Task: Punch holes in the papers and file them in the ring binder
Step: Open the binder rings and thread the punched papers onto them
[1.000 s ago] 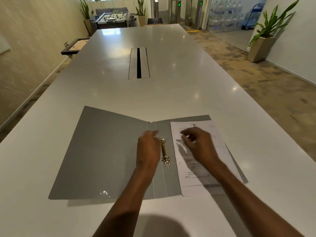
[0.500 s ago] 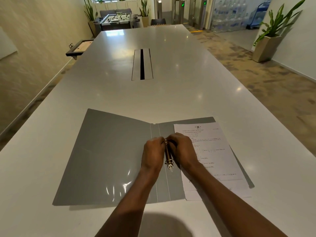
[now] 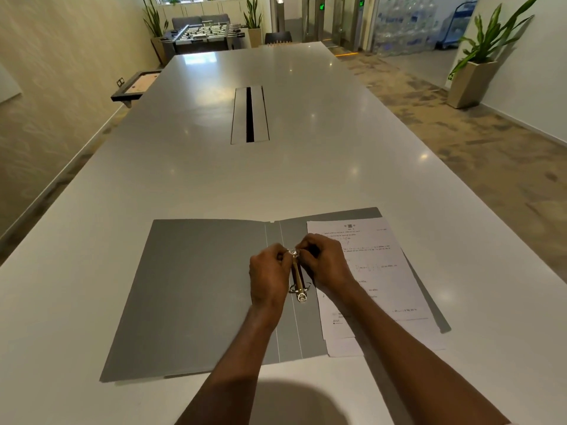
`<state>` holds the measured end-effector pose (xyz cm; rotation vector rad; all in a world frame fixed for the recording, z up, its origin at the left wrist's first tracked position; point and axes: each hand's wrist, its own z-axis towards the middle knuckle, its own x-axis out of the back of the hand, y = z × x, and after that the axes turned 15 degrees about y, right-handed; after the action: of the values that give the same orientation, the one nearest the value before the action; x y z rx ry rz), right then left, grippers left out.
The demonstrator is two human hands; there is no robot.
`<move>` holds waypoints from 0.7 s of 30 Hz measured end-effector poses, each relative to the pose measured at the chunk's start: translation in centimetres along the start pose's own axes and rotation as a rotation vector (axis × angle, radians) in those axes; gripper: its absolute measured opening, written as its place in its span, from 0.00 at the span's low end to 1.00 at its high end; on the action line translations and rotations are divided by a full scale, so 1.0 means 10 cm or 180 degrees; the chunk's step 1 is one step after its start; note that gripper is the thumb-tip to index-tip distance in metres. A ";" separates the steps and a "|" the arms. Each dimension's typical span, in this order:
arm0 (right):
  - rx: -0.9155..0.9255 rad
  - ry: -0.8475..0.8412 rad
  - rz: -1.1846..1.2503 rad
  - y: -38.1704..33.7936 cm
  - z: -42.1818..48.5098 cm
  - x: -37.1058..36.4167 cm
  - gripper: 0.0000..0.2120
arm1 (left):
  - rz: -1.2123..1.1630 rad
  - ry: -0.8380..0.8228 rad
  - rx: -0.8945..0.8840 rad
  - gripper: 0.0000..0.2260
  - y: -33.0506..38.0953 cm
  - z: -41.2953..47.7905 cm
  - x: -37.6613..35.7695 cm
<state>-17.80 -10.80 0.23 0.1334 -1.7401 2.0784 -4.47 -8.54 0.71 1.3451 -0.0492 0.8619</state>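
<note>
A grey ring binder [image 3: 196, 289] lies open and flat on the white table [image 3: 214, 185]. Its brass ring mechanism [image 3: 297, 280] runs along the spine. My left hand [image 3: 268, 277] grips the far ring from the left, and my right hand [image 3: 325, 263] pinches the same ring from the right. The near ring by the mechanism's lower end looks parted. Printed papers [image 3: 377, 286] lie on the binder's right cover, just right of my right hand, their lower edge past the cover.
A cable slot [image 3: 250, 115] sits in the table's middle, farther off. The table's right edge borders a patterned floor with a potted plant [image 3: 472, 72]. A small framed board [image 3: 135, 85] juts from the left wall. A foosball table [image 3: 204, 33] stands at the back.
My right hand left the papers and came to the ring mechanism. Both hands then closed on the far ring from either side, and the near ring now shows a gap.
</note>
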 end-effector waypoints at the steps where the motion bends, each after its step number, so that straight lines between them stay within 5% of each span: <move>1: -0.0022 -0.0060 0.0052 -0.04 0.01 0.02 0.07 | -0.0021 0.0022 0.0007 0.04 0.01 0.00 0.00; 3: -0.0048 -0.0203 0.0040 -0.12 0.05 0.11 0.04 | -0.0037 0.0056 0.0008 0.03 0.04 0.01 0.02; 5: 0.0039 -0.0252 -0.0015 -0.19 0.08 0.21 0.11 | -0.0029 0.0019 0.0054 0.02 0.05 0.02 0.03; 9: 0.0538 0.0435 -0.0635 -0.16 0.03 0.50 0.15 | 0.0168 -0.0105 0.0039 0.04 0.08 0.00 0.05; 14: 0.0368 0.0594 -0.1215 0.16 -0.33 0.82 0.17 | 0.0289 0.0145 -0.0389 0.19 0.24 0.10 0.01; 18: 0.0273 0.0254 -0.1623 0.37 -0.47 0.80 0.21 | 0.0213 -0.0341 -0.0393 0.14 0.50 0.28 -0.12; 21: 0.0248 0.0218 -0.1688 0.41 -0.45 0.79 0.22 | 0.0276 -0.0858 0.0163 0.17 0.65 0.48 -0.25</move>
<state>-25.58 -4.96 -1.80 0.4844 -1.3918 1.7331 -7.78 -14.13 6.16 1.5094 -0.2983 0.7532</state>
